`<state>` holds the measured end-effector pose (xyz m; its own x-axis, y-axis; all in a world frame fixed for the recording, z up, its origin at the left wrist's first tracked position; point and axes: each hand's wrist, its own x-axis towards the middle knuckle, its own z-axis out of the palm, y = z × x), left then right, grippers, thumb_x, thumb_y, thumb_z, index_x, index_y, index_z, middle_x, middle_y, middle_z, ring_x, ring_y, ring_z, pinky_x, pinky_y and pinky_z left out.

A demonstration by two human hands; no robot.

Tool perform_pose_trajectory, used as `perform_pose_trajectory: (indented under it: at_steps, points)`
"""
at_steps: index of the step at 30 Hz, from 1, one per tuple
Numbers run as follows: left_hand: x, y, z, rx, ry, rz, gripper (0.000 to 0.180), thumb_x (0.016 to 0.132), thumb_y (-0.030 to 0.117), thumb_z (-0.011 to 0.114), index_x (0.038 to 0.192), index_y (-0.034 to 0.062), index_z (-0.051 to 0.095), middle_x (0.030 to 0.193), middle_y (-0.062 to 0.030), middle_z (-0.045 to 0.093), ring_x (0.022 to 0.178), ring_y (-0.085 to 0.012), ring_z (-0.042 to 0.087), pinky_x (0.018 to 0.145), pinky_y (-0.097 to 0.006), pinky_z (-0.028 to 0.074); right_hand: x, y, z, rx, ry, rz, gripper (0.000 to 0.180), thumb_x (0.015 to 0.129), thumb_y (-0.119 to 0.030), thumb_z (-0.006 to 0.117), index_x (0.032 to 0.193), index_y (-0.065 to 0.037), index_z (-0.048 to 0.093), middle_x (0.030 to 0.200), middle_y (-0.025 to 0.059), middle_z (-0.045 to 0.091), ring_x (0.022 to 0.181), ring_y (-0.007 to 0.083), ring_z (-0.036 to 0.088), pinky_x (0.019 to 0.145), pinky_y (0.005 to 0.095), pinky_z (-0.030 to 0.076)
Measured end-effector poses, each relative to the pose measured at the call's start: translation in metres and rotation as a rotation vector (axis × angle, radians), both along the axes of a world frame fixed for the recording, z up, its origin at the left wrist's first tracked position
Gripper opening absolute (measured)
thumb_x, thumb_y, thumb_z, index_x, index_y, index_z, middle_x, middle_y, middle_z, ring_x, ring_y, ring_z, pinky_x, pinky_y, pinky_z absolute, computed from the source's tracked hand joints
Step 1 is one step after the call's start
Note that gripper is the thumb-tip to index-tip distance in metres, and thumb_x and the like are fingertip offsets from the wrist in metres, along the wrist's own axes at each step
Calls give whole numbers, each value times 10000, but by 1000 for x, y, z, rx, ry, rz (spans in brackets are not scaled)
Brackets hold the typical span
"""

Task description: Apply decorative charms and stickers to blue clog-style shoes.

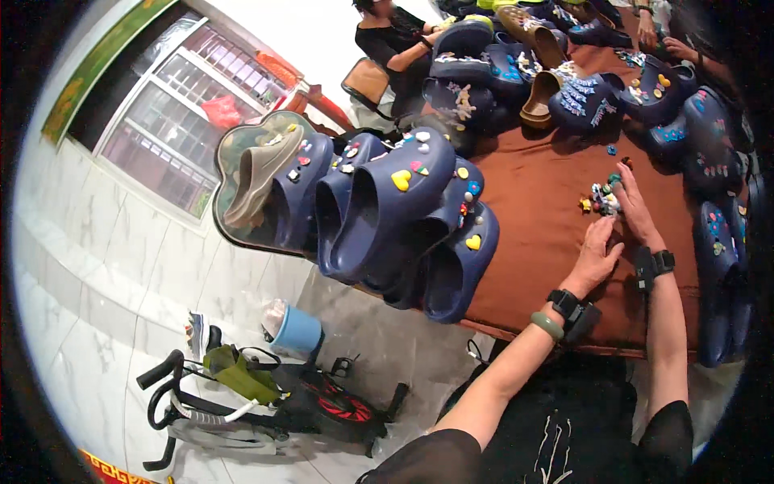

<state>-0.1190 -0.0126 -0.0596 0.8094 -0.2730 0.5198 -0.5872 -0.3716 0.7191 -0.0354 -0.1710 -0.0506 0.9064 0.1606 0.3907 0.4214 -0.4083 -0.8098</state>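
Note:
A small pile of colorful shoe charms [603,198] lies on the brown cloth of the table [536,266]. My right hand [637,211] rests along the right side of the pile, fingers stretched out and touching its edge. Just below the pile is my left hand [595,256], its fingers reaching forward with the thumb apart. Neither hand visibly holds anything. One loose blue charm [612,150] sits beyond the pile. To the left, dark blue clogs [399,189] decorated with charms are stacked, a yellow heart among them.
More clogs crowd the far end [584,105] and right edge [716,234] of the table. A person in black [395,44] sits at the far left; another person's hands [647,31] show at the far right. An exercise bike [322,403] and blue bin [297,329] stand on the floor.

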Motion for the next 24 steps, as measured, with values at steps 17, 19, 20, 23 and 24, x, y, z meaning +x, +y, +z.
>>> perform_pose_trajectory:
  at_steps: [17,19,20,23,24]
  points:
    - [-6,27,28,102,187,-140,317,859,77,602,1170,17,584,1186,-156,581,1204,-300,491,1019,-374,377,4,24,8,171,-298,-568,400,861,-319,587,1107,-8,533,1082,193,512,1071,355,464,956,453,356]
    - [-9,22,28,125,145,-168,323,866,76,595,1182,13,578,1199,-155,576,1214,-300,485,1016,-374,380,3,15,7,189,-315,-583,404,863,-316,585,1118,-7,524,1092,193,508,1080,355,457,955,455,358]
    - [-11,24,26,112,161,-183,315,869,79,594,1176,12,578,1196,-149,579,1209,-296,487,1016,-372,379,1,8,2,-195,-518,-623,364,870,-284,577,1105,-10,537,1097,190,505,1077,354,458,951,453,364]
    - [-35,29,37,45,345,-259,290,890,81,589,1167,-3,579,1173,-103,599,1141,-206,520,987,-320,400,7,-2,-9,-456,-741,-636,187,879,-165,554,995,-30,610,1090,181,508,1030,345,474,903,444,400]
    - [-46,40,43,-3,475,-289,280,909,78,578,1174,-13,576,1162,-64,614,1097,-137,536,973,-289,412,4,-1,-5,-421,-703,-599,230,883,-191,550,1034,-21,583,1049,179,518,993,345,480,896,444,397]
